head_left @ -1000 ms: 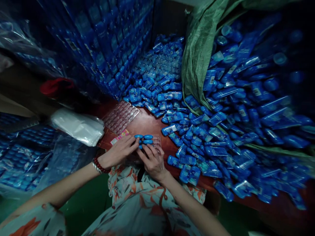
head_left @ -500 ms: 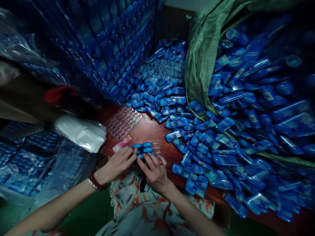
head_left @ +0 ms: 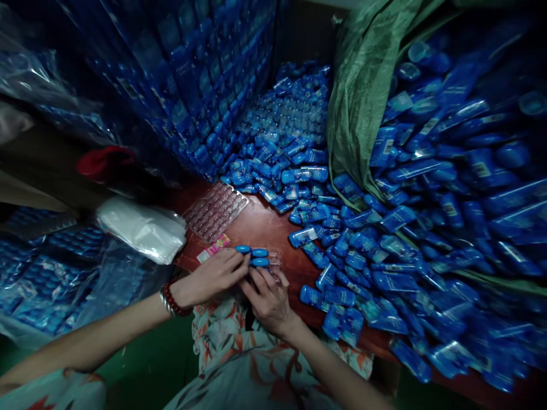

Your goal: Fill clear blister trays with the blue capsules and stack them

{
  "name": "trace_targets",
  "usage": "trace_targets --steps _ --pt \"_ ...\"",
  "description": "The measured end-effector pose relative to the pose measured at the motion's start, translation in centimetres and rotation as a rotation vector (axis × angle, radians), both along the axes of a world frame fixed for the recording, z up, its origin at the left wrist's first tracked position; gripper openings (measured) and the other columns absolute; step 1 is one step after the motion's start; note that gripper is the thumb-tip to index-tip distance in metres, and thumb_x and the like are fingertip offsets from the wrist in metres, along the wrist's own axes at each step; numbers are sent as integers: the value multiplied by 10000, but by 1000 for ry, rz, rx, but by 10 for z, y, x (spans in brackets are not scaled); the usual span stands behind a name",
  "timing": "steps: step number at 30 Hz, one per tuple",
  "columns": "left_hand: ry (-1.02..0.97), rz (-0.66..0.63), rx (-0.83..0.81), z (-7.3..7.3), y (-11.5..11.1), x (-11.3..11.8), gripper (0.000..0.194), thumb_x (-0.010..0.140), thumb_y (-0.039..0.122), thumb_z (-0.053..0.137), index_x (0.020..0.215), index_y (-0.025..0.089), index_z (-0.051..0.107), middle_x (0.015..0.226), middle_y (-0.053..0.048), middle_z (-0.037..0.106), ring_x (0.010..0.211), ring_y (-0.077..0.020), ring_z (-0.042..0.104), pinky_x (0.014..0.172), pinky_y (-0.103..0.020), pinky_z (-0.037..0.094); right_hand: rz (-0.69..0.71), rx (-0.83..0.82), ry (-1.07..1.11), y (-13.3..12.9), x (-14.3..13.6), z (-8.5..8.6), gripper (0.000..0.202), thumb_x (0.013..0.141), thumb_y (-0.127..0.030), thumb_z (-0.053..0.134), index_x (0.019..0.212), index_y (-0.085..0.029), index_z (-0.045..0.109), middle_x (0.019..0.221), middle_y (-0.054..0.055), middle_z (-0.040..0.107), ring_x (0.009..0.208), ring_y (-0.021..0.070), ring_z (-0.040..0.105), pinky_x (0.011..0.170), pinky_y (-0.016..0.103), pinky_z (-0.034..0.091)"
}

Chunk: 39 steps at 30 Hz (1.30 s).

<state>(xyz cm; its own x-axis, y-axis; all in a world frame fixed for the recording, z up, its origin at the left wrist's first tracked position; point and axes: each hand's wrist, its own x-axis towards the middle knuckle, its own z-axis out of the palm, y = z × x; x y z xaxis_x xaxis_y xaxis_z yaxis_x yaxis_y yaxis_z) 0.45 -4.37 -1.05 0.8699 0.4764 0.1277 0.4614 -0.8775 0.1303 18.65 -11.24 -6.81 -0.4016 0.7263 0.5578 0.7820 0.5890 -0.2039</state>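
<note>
At the table's near edge, a clear moulded plastic tray (head_left: 274, 260) lies in front of me, with a few small blue oval containers (head_left: 259, 262) standing in its left part. My left hand (head_left: 220, 274) reaches over the tray's left side, its fingers drawn together on a blue container that they mostly hide. Against the near side of the tray, my right hand (head_left: 269, 299) has its fingers curled round the edge, close to the containers. The fingertips of both hands nearly meet. A pink and yellow printed card (head_left: 213, 249) lies just beyond my left hand.
An unfilled clear tray (head_left: 217, 210) lies farther back on the red table (head_left: 260, 225). Loose blue packs (head_left: 314, 213) spill from a green woven sack (head_left: 354, 108) on the right. Stacked blue packs (head_left: 192, 85) rise at the back left. White plastic bags (head_left: 141, 228) lie left.
My left hand has shifted right and now covers containers that showed before. Fewer blue containers are visible between the hands. My right hand has hardly moved, and the view has shifted slightly.
</note>
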Motion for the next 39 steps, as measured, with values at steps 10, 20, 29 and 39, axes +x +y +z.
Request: trace_targets --steps 10,20,29,39 --pt "-325 430 -149 -22 -45 -29 551 897 102 395 1421 198 254 1145 -137 547 1003 -199 543 852 -336 508 -29 -24 17 -2 4 4 374 877 -136 412 1181 -242 602 1072 47 652 1085 161 468 981 362 258" --pt "-215 271 -132 -26 -30 -18 433 905 103 355 1337 108 342 999 -132 568 942 -206 527 795 -340 507 -25 -24 -2 -1 4 1 346 879 -162 451 1171 -259 610 1065 40 659 1084 168 476 988 365 266" --pt "24 105 -150 6 -8 -4 288 878 39 313 1093 138 476 971 -91 561 937 -193 502 864 -358 461 2 -13 -43 -3 2 -2 350 893 -185 405 1166 -253 614 1086 52 649 1105 170 466 1001 375 239" --pt "-21 25 -125 -2 0 -6 383 911 84 322 1284 148 380 1048 -112 585 985 -189 533 862 -345 471 4 -53 15 1 2 6 278 866 -222 485 1089 -266 645 1035 39 658 1032 171 483 967 363 250"
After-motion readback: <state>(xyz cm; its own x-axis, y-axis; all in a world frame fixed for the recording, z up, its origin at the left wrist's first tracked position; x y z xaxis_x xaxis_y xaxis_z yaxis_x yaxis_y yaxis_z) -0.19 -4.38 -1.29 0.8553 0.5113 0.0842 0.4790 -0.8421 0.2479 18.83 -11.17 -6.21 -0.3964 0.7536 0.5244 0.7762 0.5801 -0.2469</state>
